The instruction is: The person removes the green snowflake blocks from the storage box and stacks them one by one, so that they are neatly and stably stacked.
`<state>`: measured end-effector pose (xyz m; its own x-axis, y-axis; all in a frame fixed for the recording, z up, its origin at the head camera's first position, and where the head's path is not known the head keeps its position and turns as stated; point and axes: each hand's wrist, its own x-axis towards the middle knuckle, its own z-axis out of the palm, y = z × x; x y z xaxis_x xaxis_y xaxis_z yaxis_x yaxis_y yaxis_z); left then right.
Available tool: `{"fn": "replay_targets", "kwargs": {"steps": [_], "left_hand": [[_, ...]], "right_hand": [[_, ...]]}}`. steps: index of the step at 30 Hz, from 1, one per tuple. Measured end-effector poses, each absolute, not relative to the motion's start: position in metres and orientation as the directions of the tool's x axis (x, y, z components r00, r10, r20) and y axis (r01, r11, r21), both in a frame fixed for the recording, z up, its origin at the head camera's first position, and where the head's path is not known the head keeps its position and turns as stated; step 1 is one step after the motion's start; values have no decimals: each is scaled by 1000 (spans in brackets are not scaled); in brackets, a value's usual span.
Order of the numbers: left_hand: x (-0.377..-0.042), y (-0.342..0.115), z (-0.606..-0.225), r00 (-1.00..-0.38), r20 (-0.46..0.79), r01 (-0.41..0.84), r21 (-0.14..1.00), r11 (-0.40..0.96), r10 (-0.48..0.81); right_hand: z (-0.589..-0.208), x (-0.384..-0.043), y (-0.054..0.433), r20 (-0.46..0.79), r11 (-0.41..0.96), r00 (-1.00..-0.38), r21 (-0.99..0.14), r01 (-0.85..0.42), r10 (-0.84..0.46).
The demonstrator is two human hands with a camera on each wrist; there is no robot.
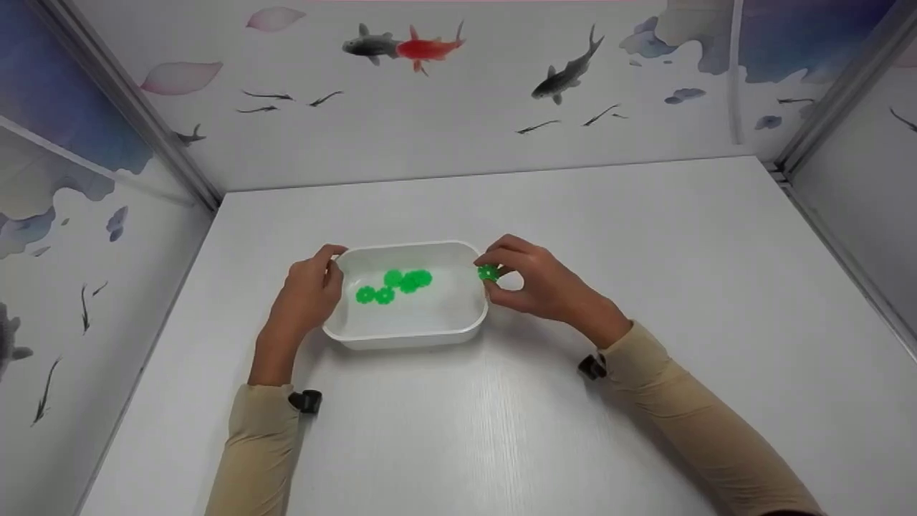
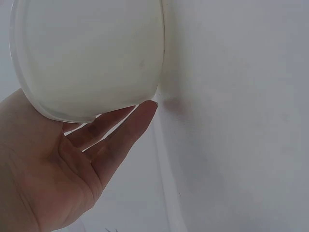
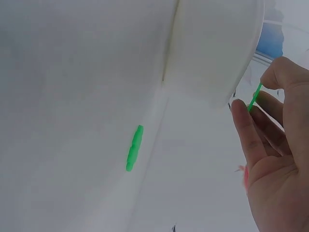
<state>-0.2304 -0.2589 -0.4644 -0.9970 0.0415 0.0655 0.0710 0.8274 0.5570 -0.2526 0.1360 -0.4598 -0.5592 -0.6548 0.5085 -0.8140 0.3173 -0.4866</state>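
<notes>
A white rectangular plastic basin [image 1: 440,312] with rounded corners rests on the table. My left hand [image 1: 304,292] grips its left end, and in the left wrist view the fingers [image 2: 126,128] lie along the outside wall below the rim. Inside the basin are several green flower-shaped discs [image 1: 385,295], some overlapping. At the right rim my right hand [image 1: 548,283] pinches another green flower-shaped disc [image 1: 488,272] between thumb and fingers. The right wrist view shows that disc edge-on [image 3: 255,97] beside the basin's outer wall.
One more green piece [image 3: 134,148] lies on the white table surface in the right wrist view; in the head view it is hidden. White panels printed with fish [image 1: 430,49] enclose the table at the back and sides. Each sleeve cuff has a small black device [image 1: 306,401].
</notes>
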Motion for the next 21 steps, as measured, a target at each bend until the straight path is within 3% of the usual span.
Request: {"fn": "replay_targets", "kwargs": {"steps": [7,21], "left_hand": [[-231,-258,-464,-998,54,61,552,832,37],[-231,-261,-465,-996,75,86,547,832,53]], "right_hand": [[-462,-249,152,510,353,-553,-439,-826,-659],[-464,-251,185,425,388,-634,-532,-753,-646]]}}
